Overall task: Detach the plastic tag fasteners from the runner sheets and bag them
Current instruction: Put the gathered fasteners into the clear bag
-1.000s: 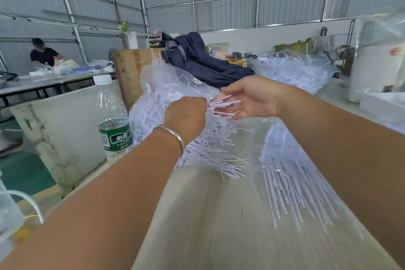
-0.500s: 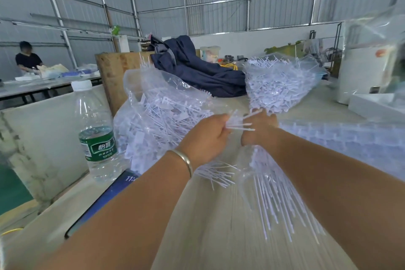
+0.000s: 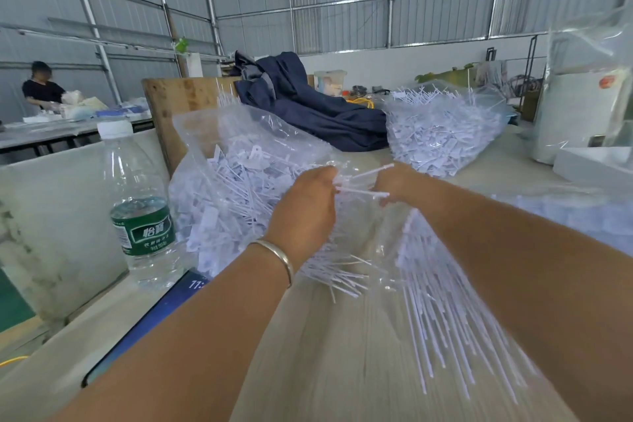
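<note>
White plastic tag fasteners (image 3: 364, 183) — a few thin stems — are sticking out between the two hands above the table (image 3: 342, 353), and both hands are closing on them: the left hand (image 3: 305, 212) is curling its fingers round one end of the little bundle, the right hand (image 3: 399, 183) is pinching the other end, so the pull-apart step seems to be under way. A runner sheet (image 3: 442, 312) with its long stems fanned out is hanging below the right wrist, and whether that hand is also holding it I cannot tell. Just behind the left hand an open clear bag (image 3: 246, 161) is lying heaped with loose fasteners, some spilling out at its near edge, and a second clear bag (image 3: 442, 130), also full, is sitting farther back on the right. Judging by those two heaps, much is already detached and bagged, while the sheet in hand and the pale blurred stack at the right edge suggest more is waiting. A water bottle (image 3: 144, 216) is standing left of the near bag, a dark phone (image 3: 144, 325) is lying beside it, and a navy garment (image 3: 308, 106) is slumping behind the bags.
</note>
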`<state>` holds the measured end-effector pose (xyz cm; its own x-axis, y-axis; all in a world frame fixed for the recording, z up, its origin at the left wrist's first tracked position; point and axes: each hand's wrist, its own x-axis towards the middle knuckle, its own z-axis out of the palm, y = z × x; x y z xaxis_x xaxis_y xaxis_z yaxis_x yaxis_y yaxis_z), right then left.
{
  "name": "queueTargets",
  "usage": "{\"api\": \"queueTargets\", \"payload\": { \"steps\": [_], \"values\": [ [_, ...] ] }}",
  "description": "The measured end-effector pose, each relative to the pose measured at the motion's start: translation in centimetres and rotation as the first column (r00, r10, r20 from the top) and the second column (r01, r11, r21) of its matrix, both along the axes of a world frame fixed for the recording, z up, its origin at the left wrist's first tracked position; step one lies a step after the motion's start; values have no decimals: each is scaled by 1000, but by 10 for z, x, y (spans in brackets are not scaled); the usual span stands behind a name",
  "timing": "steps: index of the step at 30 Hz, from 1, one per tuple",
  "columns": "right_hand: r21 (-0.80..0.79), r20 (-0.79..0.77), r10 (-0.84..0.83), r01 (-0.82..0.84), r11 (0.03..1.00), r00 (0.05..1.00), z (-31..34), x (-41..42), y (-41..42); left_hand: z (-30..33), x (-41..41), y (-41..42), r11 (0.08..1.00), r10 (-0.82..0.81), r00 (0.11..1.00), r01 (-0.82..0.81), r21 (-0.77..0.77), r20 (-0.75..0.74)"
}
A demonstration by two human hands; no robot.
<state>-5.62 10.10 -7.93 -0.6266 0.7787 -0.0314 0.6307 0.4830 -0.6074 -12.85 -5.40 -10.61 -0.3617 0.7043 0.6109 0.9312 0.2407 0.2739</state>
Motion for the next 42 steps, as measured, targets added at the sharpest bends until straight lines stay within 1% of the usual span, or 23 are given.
{"api": "queueTargets", "payload": {
  "steps": [1, 2, 3, 4, 6, 9, 12, 14, 16, 17, 19, 21, 23, 27, 29, 30, 32, 33, 34, 35, 37, 39, 42],
  "values": [
    [-106, -65, 61, -67, 992, 996, 11, 5, -2, 1, -3, -1, 999, 41, 999, -41, 0, 9],
    [-166, -157, 93, -119, 979, 983, 24, 10, -3, 3, -6, -3, 997, 83, 996, -83, -9, 12],
    [-227, -261, 73, -134, 964, 963, 37, 18, -3, 3, -9, -4, 992, 121, 993, -121, -31, 6],
    [-286, -380, 41, -160, 945, 924, 50, 24, -1, 4, -11, -4, 987, 147, 989, -147, -64, -12],
    [-355, -601, 20, -289, 889, 799, 75, 35, -2, 7, -15, 1, 976, 176, 982, -182, -117, -61],
    [-226, -763, 86, -389, 893, 641, 101, 39, -19, 22, -27, 16, 953, 228, 970, -240, -187, -82],
    [-115, -831, 134, -403, 908, 539, 106, 36, -41, 32, -42, 27, 904, 269, 955, -295, -310, -123],
    [-60, -810, 193, -406, 912, 554, 97, 36, -53, 24, -46, 29, 828, 293, 936, -350, -438, -195],
    [-9, -710, 282, -408, 913, 646, 83, 40, -58, 14, -47, 30, 749, 303, 920, -392, -534, -250],
    [-1, -657, 300, -399, 917, 691, 77, 42, -57, 11, -46, 32, 736, 293, 923, -385, -557, -252],
    [-25, -624, 247, -335, 942, 741, 71, 46, -46, 13, -42, 33, 774, 221, 957, -290, -563, -189],
    [-82, -626, 142, -246, 966, 767, 69, 51, -33, 26, -36, 27, 799, 135, 985, -172, -577, -108],
    [-132, -616, 72, -193, 972, 785, 66, 55, -22, 41, -26, 15, 774, 87, 992, -123, -622, -88],
    [-235, -630, -2, -188, 954, 777, 58, 62, -12, 48, 1, -13, 673, 24, 986, -137, -727, -163],
    [-314, -668, -35, -239, 919, 744, 56, 63, -14, 35, 13, -22, 618, 1, 972, -186, -764, -236],
    [-347, -684, -46, -268, 899, 728, 57, 63, -15, 26, 16, -25, 610, -5, 950, -245, -754, -313],
    [-371, -693, -53, -292, 881, 719, 57, 63, -17, 12, 21, -28, 665, -5, 879, -353, -659, -476],
    [-359, -681, -51, -273, 892, 731, 57, 63, -17, 9, 19, -30, 723, 0, 853, -361, -590, -522],
    [-327, -653, -44, -229, 917, 756, 56, 63, -17, 7, 13, -31, 794, 10, 851, -326, -513, -526],
    [-279, -609, -42, -165, 946, 792, 54, 62, -15, 8, 6, -32, 854, 9, 870, -263, -448, -493],
    [-181, -521, -85, -13, 983, 849, 47, 63, -9, 13, -8, -38, 911, -26, 926, -134, -391, -376],
    [-130, -456, -150, 101, 986, 877, 38, 66, -1, 18, -21, -42, 920, -57, 961, -54, -389, -269],
    [-8, -330, -155, 162, 987, 931, 26, 70, 8, 30, -36, -42, 914, -37, 997, 8, -406, -63]
  ]
}}
